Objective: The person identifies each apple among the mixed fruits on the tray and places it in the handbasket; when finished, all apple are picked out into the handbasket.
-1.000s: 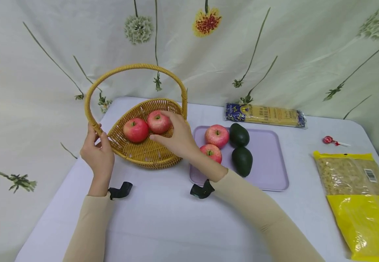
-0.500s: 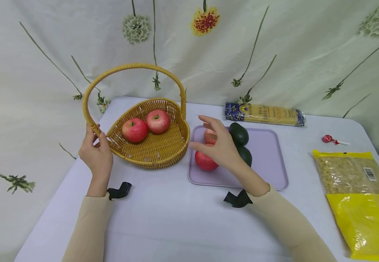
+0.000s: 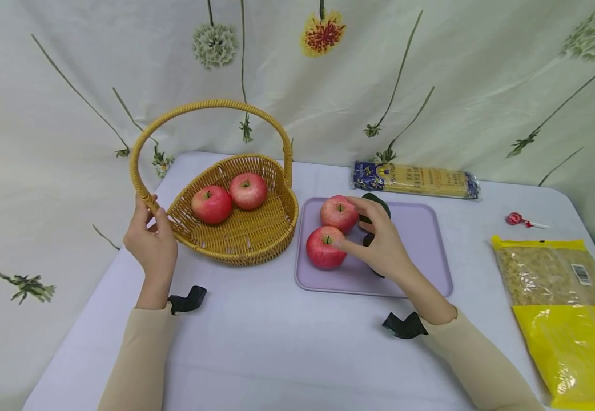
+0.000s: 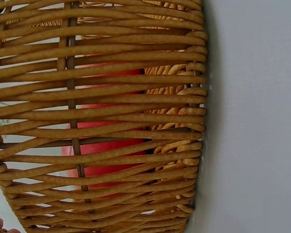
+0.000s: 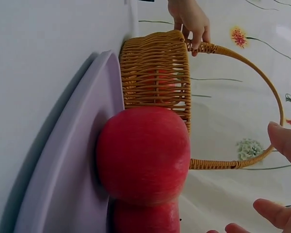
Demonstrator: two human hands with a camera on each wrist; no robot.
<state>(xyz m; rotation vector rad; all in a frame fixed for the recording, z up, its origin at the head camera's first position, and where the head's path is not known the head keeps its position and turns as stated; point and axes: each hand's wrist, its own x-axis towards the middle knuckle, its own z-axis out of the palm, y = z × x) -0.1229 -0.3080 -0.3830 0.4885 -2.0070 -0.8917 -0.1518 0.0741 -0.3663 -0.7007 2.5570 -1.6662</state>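
My left hand (image 3: 153, 245) grips the lower left end of the handle (image 3: 215, 104) of a yellow-brown wicker basket (image 3: 243, 257). Inside the basket lie a red apple (image 3: 211, 204) and a pinker apple (image 3: 248, 190), side by side. To the right, a lilac tray (image 3: 423, 245) bears a back apple (image 3: 337, 213), a front apple (image 3: 322, 252) and dark green avocados (image 3: 377, 201), partly covered by my right hand (image 3: 387, 248). That hand hovers above the tray, thumb and fingers spread and holding nothing, thumb nearest the front apple. In the right wrist view, its fingers (image 5: 286, 143) stand apart from the apples.
Behind the tray lies a pack of spaghetti (image 3: 421, 180). On the right are a red lollipop (image 3: 515, 218) and a large yellow-and-clear bag (image 3: 570, 319) of pale dry food. A flower-printed cloth (image 3: 457, 74) hangs behind the white table (image 3: 277, 354).
My right hand has left the apple in the basket and moved right, over the tray. The front apple on the tray sits slightly closer and further left. My left hand keeps its hold.
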